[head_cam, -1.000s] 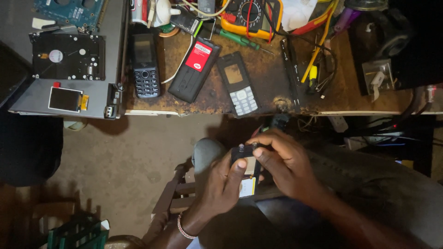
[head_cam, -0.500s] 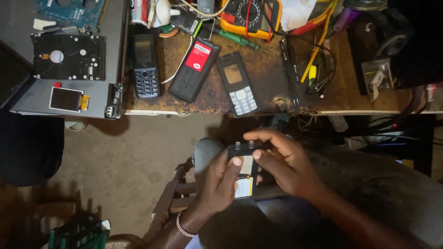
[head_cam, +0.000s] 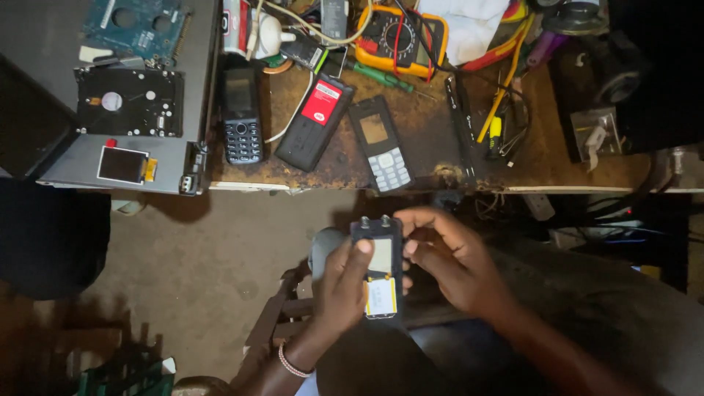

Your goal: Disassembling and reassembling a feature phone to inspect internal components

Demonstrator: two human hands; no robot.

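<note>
Phone [head_cam: 380, 268] with yellow-edged white label, gripped by left hand [head_cam: 341, 290] and right hand [head_cam: 451, 260].

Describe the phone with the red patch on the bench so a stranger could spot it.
On the worn wooden bench, three phones lie side by side near the front edge. The middle phone lies tilted, back up; only it shows a red patch and no keypad.

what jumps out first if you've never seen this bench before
Low in the middle, the left hand and right hand hold an opened phone with its back toward the camera, over the person's lap. Above them, three dark phones lie side by side on the worn wooden bench, the middle phone wearing a red label. A yellow multimeter sits among tangled wires at the top.
</note>
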